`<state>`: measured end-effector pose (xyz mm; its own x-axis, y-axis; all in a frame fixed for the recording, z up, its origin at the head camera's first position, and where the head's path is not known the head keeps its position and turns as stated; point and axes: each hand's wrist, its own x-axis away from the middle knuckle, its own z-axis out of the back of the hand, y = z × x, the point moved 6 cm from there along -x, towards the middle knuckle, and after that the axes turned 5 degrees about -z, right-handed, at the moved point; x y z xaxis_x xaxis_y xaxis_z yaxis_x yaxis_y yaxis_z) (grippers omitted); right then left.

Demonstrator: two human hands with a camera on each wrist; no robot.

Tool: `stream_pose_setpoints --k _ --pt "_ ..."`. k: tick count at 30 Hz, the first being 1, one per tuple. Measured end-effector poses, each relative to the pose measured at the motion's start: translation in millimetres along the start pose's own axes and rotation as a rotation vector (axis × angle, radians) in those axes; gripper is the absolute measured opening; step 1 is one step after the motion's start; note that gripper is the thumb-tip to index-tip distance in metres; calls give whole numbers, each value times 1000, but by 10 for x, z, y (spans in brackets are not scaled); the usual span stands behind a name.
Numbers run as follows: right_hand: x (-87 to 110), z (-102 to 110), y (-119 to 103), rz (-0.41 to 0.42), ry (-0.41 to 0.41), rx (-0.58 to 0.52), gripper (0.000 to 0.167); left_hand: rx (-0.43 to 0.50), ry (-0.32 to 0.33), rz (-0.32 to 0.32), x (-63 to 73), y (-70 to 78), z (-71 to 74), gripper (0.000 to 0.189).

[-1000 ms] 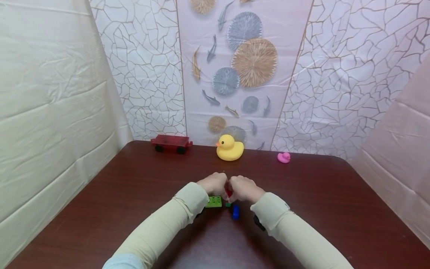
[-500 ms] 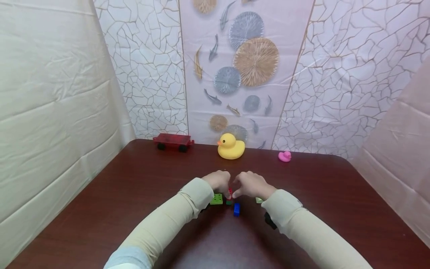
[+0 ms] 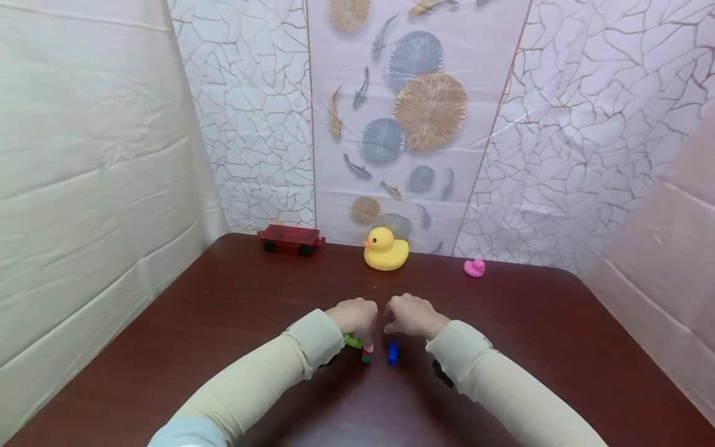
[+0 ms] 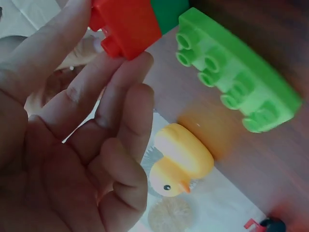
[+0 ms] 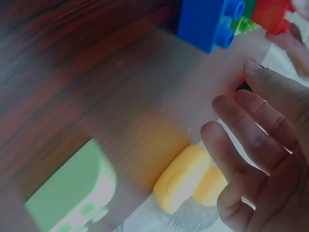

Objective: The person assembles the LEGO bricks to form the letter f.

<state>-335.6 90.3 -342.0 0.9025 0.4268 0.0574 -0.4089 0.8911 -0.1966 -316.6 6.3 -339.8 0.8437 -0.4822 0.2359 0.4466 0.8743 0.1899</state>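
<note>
Two hands, low centre of the head view. Left hand (image 3: 353, 317): fingers pinch one red brick (image 4: 126, 25), smooth studded plastic, seated on one dark green brick (image 4: 166, 10) that rests on the table; seen in the head view just below the fingertips. Right hand (image 3: 410, 315): fingers loosely curved, holding nothing, just right of the red brick. One blue brick (image 3: 393, 352), studded, lies on the table between the two wrists, apart from both hands. One light green plate brick (image 4: 237, 89), flat, two rows of studs, lies beside the left hand. One pale green brick (image 5: 72, 193), blurred, at lower left of the right wrist view. One table (image 3: 223, 298), dark red-brown wood grain, rounded corners. At its far edge: one red toy wagon (image 3: 291, 238) with black wheels, one yellow rubber duck (image 3: 385, 249), one small pink duck (image 3: 474, 267), well apart from each other.
</note>
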Motion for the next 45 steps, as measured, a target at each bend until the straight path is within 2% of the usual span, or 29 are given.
stream_pose_setpoints --k 9,12,15,20,26,31,36,45 --pt "-133 -164 -293 121 -48 -15 6 68 39 -27 187 -146 -101 22" --pt "-176 -238 -407 139 -86 -10 11 79 40 -22 225 -174 -119 21" --pt "-219 -301 -480 136 -82 21 19 75 50 -20 255 -192 -130 22" --pt "-267 -336 -493 77 -73 38 23 81 69 -23 295 -201 -121 22" --pt "-246 -272 -345 0 -145 86 13 102 52 -33 306 -198 -90 23" --pt "-188 -163 -124 -57 -164 111 15 85 48 -23 262 -233 -59 21" --pt "-149 -108 70 -82 -170 117 19 114 51 -3 191 -283 -39 20" --pt "2 -60 299 -111 -172 105 20 150 67 1 10 -167 -20 19"
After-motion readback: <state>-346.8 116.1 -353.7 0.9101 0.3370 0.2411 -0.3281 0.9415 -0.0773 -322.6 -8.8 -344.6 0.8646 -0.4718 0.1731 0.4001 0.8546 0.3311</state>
